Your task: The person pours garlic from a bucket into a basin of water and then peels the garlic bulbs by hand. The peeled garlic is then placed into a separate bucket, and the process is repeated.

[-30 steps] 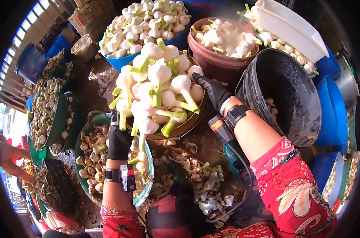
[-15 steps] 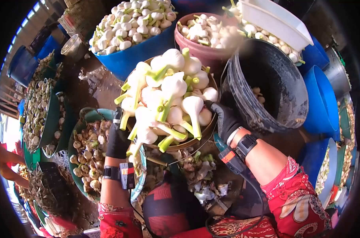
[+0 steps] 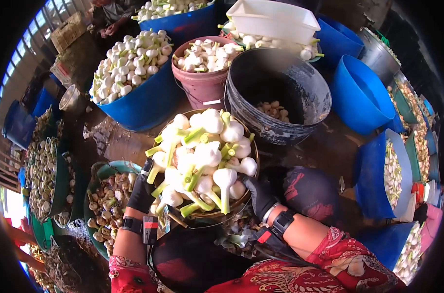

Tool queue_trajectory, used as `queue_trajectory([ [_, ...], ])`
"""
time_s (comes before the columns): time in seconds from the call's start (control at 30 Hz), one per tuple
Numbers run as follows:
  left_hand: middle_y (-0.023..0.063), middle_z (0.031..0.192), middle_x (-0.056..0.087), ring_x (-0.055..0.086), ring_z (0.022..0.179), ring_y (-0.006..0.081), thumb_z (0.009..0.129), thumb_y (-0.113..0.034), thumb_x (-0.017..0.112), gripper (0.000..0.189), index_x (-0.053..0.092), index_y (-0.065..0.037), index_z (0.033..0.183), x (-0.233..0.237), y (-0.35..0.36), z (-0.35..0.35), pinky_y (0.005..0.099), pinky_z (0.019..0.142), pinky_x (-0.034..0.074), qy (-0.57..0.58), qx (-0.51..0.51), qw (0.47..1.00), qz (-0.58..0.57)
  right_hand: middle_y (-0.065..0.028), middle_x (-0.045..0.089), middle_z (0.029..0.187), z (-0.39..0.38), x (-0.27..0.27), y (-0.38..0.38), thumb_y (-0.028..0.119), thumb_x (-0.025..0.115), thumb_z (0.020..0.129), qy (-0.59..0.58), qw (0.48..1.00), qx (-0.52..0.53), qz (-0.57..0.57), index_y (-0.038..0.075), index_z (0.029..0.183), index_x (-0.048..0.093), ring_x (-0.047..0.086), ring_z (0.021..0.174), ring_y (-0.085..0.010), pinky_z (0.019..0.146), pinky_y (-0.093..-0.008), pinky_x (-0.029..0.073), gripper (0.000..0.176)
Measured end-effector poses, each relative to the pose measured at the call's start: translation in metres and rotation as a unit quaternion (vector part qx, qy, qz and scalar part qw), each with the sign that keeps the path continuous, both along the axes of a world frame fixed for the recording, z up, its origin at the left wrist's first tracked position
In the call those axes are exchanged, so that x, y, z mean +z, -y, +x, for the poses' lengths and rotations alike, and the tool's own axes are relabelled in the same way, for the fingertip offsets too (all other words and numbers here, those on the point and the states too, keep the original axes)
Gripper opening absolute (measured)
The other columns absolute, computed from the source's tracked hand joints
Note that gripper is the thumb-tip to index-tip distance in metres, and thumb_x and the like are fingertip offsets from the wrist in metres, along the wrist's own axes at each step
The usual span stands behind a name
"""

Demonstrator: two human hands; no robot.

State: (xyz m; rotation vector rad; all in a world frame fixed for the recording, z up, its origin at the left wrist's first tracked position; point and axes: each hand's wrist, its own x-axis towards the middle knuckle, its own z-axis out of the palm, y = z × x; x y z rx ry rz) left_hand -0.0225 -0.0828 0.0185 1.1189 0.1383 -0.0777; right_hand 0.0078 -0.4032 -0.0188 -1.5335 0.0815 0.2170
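Observation:
A round bucket [image 3: 252, 146] with a brownish rim is heaped with white garlic bulbs [image 3: 207, 154] that carry short green stems. My left hand [image 3: 141, 191], in a black glove, is closed on the bucket's left side. Against the right side is my gloved right hand [image 3: 259, 196], its fingers bent round the rim and partly hidden. A wire handle with a wooden grip [image 3: 177, 219] hangs at the near side of the bucket. Both wrists wear dark straps with small boxes.
Beyond stand a blue tub [image 3: 142, 108] and a pink bucket [image 3: 202, 83] full of garlic. A large black bucket [image 3: 300, 117] holds a few bulbs. At left is a green basin [image 3: 92, 205] of brownish bulbs. Blue tubs [image 3: 361, 102] line the right. A person's hands [image 3: 109, 31] show far back.
The view has shifted, so the far tubs appear lower and more to the left. The garlic bucket sits lower in view, still between both hands. A person has come into view at the top left.

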Motion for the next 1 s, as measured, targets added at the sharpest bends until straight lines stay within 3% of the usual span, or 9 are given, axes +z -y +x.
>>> queue_trajectory([
  [0.07, 0.0069, 0.114, 0.055, 0.053, 0.103, 0.0181, 0.09, -0.011, 0.053, 0.035, 0.046, -0.004, 0.123, -0.011, -0.009, 0.0, 0.0298, 0.091, 0.043, 0.136, -0.014, 0.922, 0.362, -0.0087, 0.064, 0.105, 0.002, 0.013, 0.003, 0.016, 0.044, 0.093, -0.021, 0.993, 0.098, -0.059, 0.003, 0.109, 0.061, 0.059, 0.095, -0.0155, 0.085, -0.0298, 0.046, 0.027],
  [0.2, 0.0076, 0.112, 0.055, 0.052, 0.105, 0.0182, 0.087, -0.003, 0.051, 0.037, 0.044, -0.002, 0.123, 0.007, -0.005, -0.006, 0.0292, 0.091, 0.042, 0.158, -0.083, 0.913, 0.368, -0.0069, 0.064, 0.105, 0.004, 0.022, 0.006, 0.028, 0.048, 0.092, 0.011, 0.97, 0.134, -0.205, 0.002, 0.115, 0.057, 0.059, 0.095, -0.0149, 0.084, -0.0298, 0.047, 0.036],
  [0.23, 0.007, 0.109, 0.056, 0.054, 0.099, 0.0171, 0.089, -0.002, 0.047, 0.032, 0.045, -0.003, 0.121, 0.001, -0.011, -0.004, 0.0278, 0.086, 0.045, 0.235, -0.076, 0.793, 0.557, -0.003, 0.063, 0.105, 0.005, 0.022, 0.003, 0.029, 0.046, 0.094, -0.042, 0.983, 0.135, -0.118, 0.009, 0.117, 0.058, 0.058, 0.095, -0.013, 0.084, -0.029, 0.046, 0.033],
  [0.4, 0.0088, 0.101, 0.059, 0.057, 0.091, 0.019, 0.09, -0.006, 0.049, 0.028, 0.046, -0.001, 0.118, -0.012, -0.019, -0.005, 0.0296, 0.081, 0.046, 0.235, -0.061, 0.834, 0.495, -0.007, 0.066, 0.096, 0.024, -0.031, 0.009, 0.029, 0.063, 0.083, -0.189, 0.973, 0.063, 0.114, 0.001, 0.103, 0.065, 0.062, 0.083, -0.0167, 0.073, -0.0311, 0.049, 0.034],
  [0.5, 0.0093, 0.085, 0.063, 0.061, 0.079, 0.0228, 0.088, -0.009, 0.053, 0.025, 0.049, 0.001, 0.11, -0.01, -0.031, -0.005, 0.0309, 0.076, 0.047, 0.296, -0.054, 0.647, 0.701, -0.0045, 0.064, 0.102, 0.026, 0.047, 0.029, 0.028, 0.061, 0.083, -0.307, 0.915, 0.165, 0.204, 0.009, 0.109, 0.062, 0.061, 0.089, -0.0184, 0.078, -0.0346, 0.049, 0.032],
  [0.6, 0.0118, 0.085, 0.062, 0.06, 0.079, 0.0247, 0.084, -0.01, 0.058, 0.024, 0.052, 0.001, 0.103, 0.006, -0.003, 0.0, 0.0335, 0.074, 0.047, 0.17, -0.027, 0.823, 0.542, -0.0085, 0.064, 0.098, 0.053, 0.049, 0.029, 0.025, 0.059, 0.086, -0.252, 0.899, 0.144, 0.328, 0.004, 0.11, 0.059, 0.062, 0.083, -0.0186, 0.075, -0.0289, 0.051, 0.033],
  [0.67, 0.0131, 0.099, 0.06, 0.057, 0.091, 0.0281, 0.082, -0.012, 0.06, 0.03, 0.054, 0.001, 0.108, -0.003, -0.019, -0.002, 0.0364, 0.082, 0.045, 0.135, -0.07, 0.792, 0.591, -0.0074, 0.061, 0.109, 0.073, 0.022, 0.023, 0.036, 0.056, 0.089, -0.24, 0.887, 0.13, 0.372, 0.004, 0.113, 0.058, 0.057, 0.093, -0.0139, 0.083, -0.0292, 0.046, 0.041],
  [0.8, 0.0068, 0.114, 0.056, 0.054, 0.101, 0.0157, 0.088, -0.01, 0.056, 0.044, 0.042, -0.003, 0.128, -0.005, -0.006, 0.003, 0.0296, 0.087, 0.045, 0.034, -0.032, 0.97, 0.237, -0.0166, 0.055, 0.124, 0.097, -0.018, 0.014, 0.051, 0.054, 0.086, 0.007, 0.995, 0.098, -0.019, 0.002, 0.127, 0.05, 0.05, 0.116, -0.0261, 0.099, -0.0331, 0.036, 0.064],
  [1.0, 0.006, 0.096, 0.059, 0.058, 0.086, 0.0153, 0.091, -0.008, 0.054, 0.018, 0.055, -0.003, 0.108, -0.01, -0.001, 0.002, 0.0305, 0.072, 0.049, -0.085, 0.077, 0.978, 0.172, -0.0227, 0.058, 0.115, 0.083, -0.008, 0.018, 0.058, 0.063, 0.073, -0.017, 0.996, 0.077, -0.044, -0.005, 0.117, 0.054, 0.056, 0.109, -0.0294, 0.089, -0.0342, 0.044, 0.077],
])
